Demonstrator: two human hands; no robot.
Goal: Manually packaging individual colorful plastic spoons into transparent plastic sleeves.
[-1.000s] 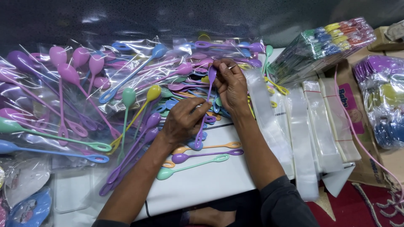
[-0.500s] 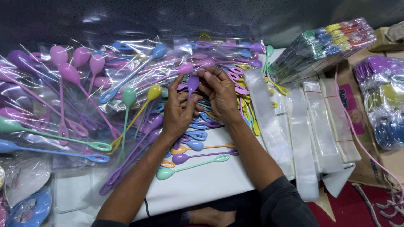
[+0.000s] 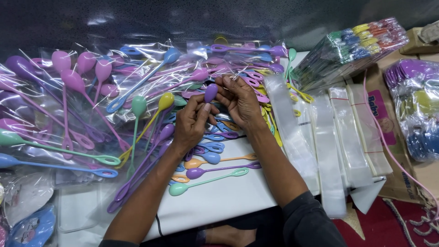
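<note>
The left hand (image 3: 192,122) and the right hand (image 3: 238,101) meet over the middle of the white table (image 3: 228,192), both closed on one purple spoon (image 3: 211,93). The left fingers pinch it just below the bowl, the right fingertips touch the bowl's side, and the bowl stands upright above the left thumb; its handle is hidden behind the left hand.

Just under the hands lies a loose heap of long-handled plastic spoons in blue, pink and purple. Nearer the person, three lie apart on the bare table: an orange spoon (image 3: 224,160), a darker purple spoon (image 3: 219,170) and a mint-green spoon (image 3: 206,180).

To the left, clear bags of spoons (image 3: 68,105) spread in a fan, holding pink, purple, blue, green and yellow ones.

To the right of the right forearm, flat stacks of empty clear sleeves (image 3: 327,137) lie side by side, two of them bound with thin bands. Beyond them a tilted bundle of packed sets (image 3: 350,50) shows yellow, orange, green and blue ends. At the far right, a brown cardboard box (image 3: 388,137) bears a pink label, and a clear bag of purple and blue spoons (image 3: 418,105) sits beside it.
</note>
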